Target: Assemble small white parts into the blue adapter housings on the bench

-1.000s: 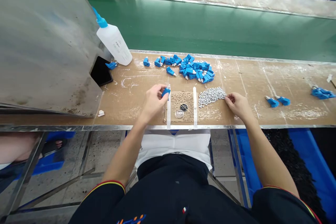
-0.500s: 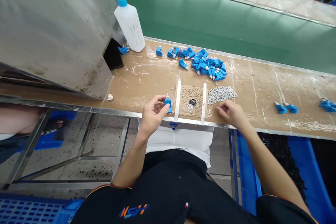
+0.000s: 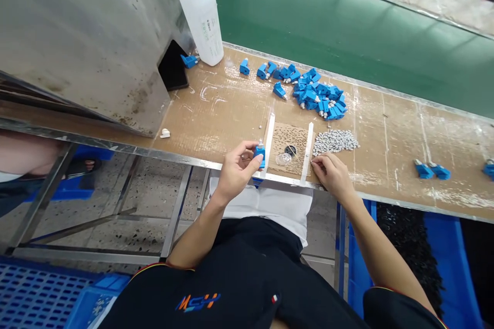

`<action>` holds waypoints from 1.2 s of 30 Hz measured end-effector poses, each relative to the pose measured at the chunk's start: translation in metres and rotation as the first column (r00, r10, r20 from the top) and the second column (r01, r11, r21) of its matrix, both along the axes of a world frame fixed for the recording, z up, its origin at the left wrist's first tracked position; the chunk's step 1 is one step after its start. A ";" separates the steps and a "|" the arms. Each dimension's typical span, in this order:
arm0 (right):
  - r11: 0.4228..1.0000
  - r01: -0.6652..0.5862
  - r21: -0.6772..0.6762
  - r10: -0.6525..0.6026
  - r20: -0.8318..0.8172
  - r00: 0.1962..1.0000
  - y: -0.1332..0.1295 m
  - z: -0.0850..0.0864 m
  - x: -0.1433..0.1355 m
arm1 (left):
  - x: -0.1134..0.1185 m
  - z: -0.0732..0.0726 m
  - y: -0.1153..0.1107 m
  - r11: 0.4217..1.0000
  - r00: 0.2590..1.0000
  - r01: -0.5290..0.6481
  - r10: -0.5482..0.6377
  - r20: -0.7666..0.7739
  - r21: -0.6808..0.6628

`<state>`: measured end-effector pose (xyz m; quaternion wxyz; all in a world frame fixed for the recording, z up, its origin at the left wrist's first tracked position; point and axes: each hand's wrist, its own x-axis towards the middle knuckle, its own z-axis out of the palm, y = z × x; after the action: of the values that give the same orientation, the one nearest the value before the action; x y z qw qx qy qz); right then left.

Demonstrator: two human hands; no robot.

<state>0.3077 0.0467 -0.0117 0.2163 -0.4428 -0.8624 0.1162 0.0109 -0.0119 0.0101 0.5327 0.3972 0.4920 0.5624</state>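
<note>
My left hand (image 3: 239,168) is closed around a small blue plastic part (image 3: 260,155), held upright with its white tip pointing up. It is just left of a cardboard pad (image 3: 287,133) edged by two white strips. On the pad lie a small round black dish (image 3: 290,151) with a thin stick across it and a clear round lid (image 3: 283,159). My right hand (image 3: 332,174) rests at the pad's right strip, thumb and fingertips pinched together. What they hold, if anything, is too small to name. Just beyond them is a pile of small grey pieces (image 3: 335,141).
Behind the pad lies a heap of blue parts (image 3: 318,93). A white squeeze bottle (image 3: 203,25) and a dark flat phone-like object (image 3: 173,69) stand by a metal housing (image 3: 88,36) at left. Two blue parts (image 3: 432,170) lie at right. A green belt (image 3: 347,36) runs behind.
My right hand has shifted left beside the pad's right strip, its fingertips now pinched downward. The left hand still holds the blue part upright. The whole view has shifted slightly.
</note>
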 end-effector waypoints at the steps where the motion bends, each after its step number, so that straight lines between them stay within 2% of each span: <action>1: 1.000 -0.002 -0.013 0.002 -0.012 1.000 0.000 0.000 0.000 | 0.001 -0.001 0.000 1.000 1.000 0.006 -0.006 0.003 -0.003; 6: 0.997 0.002 -0.080 -0.006 -0.044 0.999 0.003 0.004 -0.001 | 0.005 -0.004 0.002 0.999 0.999 0.041 -0.041 -0.001 -0.002; 10: 0.983 -0.002 -0.182 -0.007 -0.052 0.999 0.005 0.020 -0.004 | 0.005 -0.004 0.004 0.999 0.998 0.042 -0.042 0.036 0.012; 12: 0.979 -0.045 -0.199 0.039 -0.033 0.999 0.007 0.034 -0.012 | 0.004 -0.004 0.005 0.999 0.998 0.035 -0.036 0.052 0.011; 15: 0.971 -0.169 -0.168 0.174 0.016 0.985 0.010 0.055 -0.034 | 0.001 -0.004 0.005 1.000 0.998 0.027 -0.027 0.059 0.000; 18: 0.958 -0.258 -0.121 0.271 0.102 0.957 0.015 0.067 -0.057 | -0.002 -0.004 0.005 1.000 0.998 0.018 -0.018 0.067 0.003; 25: 0.946 -0.314 -0.085 0.324 0.322 0.889 0.023 0.068 -0.077 | -0.006 -0.009 0.001 1.000 0.998 -0.011 0.010 0.061 0.015; 32: 0.948 -0.315 -0.049 0.306 0.420 0.855 0.023 0.067 -0.086 | -0.005 -0.012 -0.003 0.999 0.997 -0.035 0.034 0.076 0.012; 36: 0.950 -0.305 -0.061 0.302 0.415 0.858 0.024 0.074 -0.087 | -0.006 -0.012 -0.004 1.000 0.996 -0.014 0.013 0.091 0.018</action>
<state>0.2204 0.0703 0.0628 0.0066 -0.3152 -0.9478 0.0482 0.0051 -0.0158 -0.0015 0.5470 0.3730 0.4647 0.5880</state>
